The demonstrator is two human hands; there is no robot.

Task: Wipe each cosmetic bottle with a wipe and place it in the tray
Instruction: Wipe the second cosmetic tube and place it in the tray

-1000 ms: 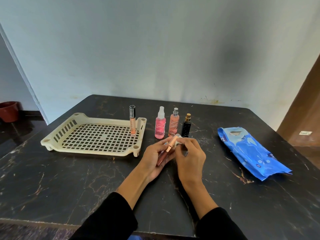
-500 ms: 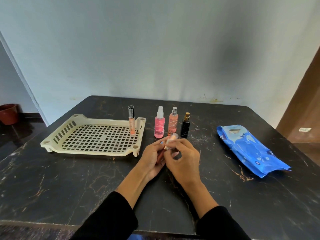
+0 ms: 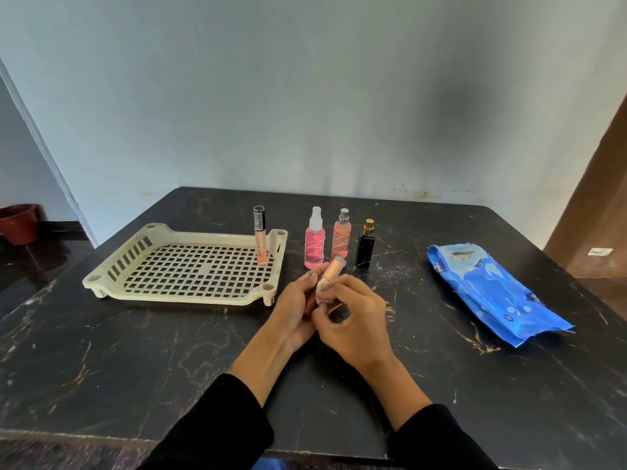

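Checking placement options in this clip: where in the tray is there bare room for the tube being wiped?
The tray grid is bare left of and in front of the lip gloss tube standing at its far right corner. It is crowded right of the tray, where three spray bottles stand beyond the hands.

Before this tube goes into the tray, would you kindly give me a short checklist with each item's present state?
1. Left hand grips the rose-gold tube: ok.
2. Right hand presses the wipe to the tube: ok.
3. Tube wiped all over: cannot tell.
4. Tray has free floor beside the standing lip gloss tube: ok.
5. Pink spray bottle, peach spray bottle and black bottle stand upright outside the tray, unwiped: not ok.
6. Wipes pack within reach: ok.
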